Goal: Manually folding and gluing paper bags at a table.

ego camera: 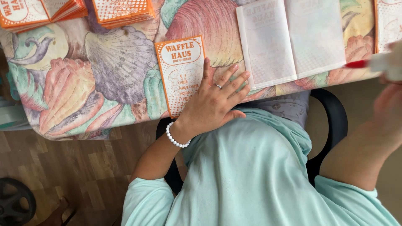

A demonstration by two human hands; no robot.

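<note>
My left hand lies flat, palm down, on the table edge, fingers spread. It wears a ring and a white bead bracelet, and its fingertips touch the right edge of a folded orange-and-white leaflet. To the right an unfolded leaflet lies white side up. My right hand is blurred at the right edge. It is raised above the table corner and holds a white stick-shaped tool with a red tip that points left toward the unfolded leaflet.
A shell-patterned tablecloth covers the table. Two stacks of orange leaflets sit at the far left, and another leaflet at the far right. I sit on a black chair over a wooden floor. A black wheel-like object is at the lower left.
</note>
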